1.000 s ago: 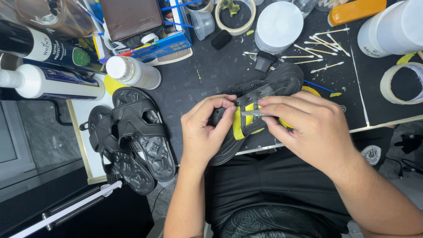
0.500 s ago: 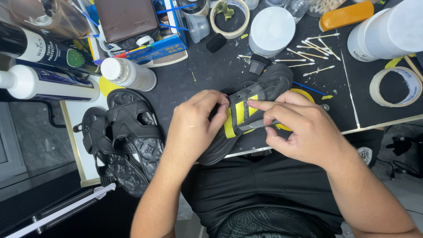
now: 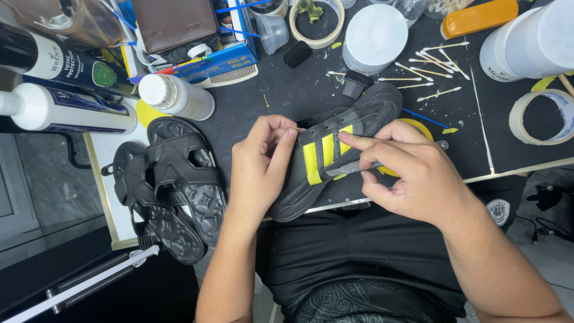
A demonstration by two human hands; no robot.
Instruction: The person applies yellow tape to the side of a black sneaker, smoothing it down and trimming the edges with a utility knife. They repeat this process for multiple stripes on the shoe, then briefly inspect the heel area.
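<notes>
Black and soft-looking, the shoe (image 3: 335, 152) lies in the middle of the frame, on the near edge of the dark work table (image 3: 287, 96), with its toe pointing to the upper right. It has yellow stripes (image 3: 320, 157) on its side. The left hand (image 3: 260, 164) curls around the heel end of the shoe, and its fingers press on the top edge by the stripes. The right hand (image 3: 409, 173) sits just right of the stripes. Its fingers are pinched tight on a thin grey tool (image 3: 353, 168), and the tip of the tool touches the yellow part.

At the left of the frame, a pair of black sandals (image 3: 173, 185) lies stacked, partly over the table edge. Above them a small white bottle (image 3: 176, 96) lies on its side, and two bigger bottles (image 3: 66, 90) lie at the far left. Near the top middle stands a round white tub (image 3: 375, 37). Cotton swabs (image 3: 427, 69) are scattered to the right of it. A roll of tape (image 3: 541, 116) sits at the right edge, and another tape roll (image 3: 317, 23) sits at the top. A brown wallet (image 3: 173, 23) rests at the upper left, with a blue comb (image 3: 218, 66) just below it.
</notes>
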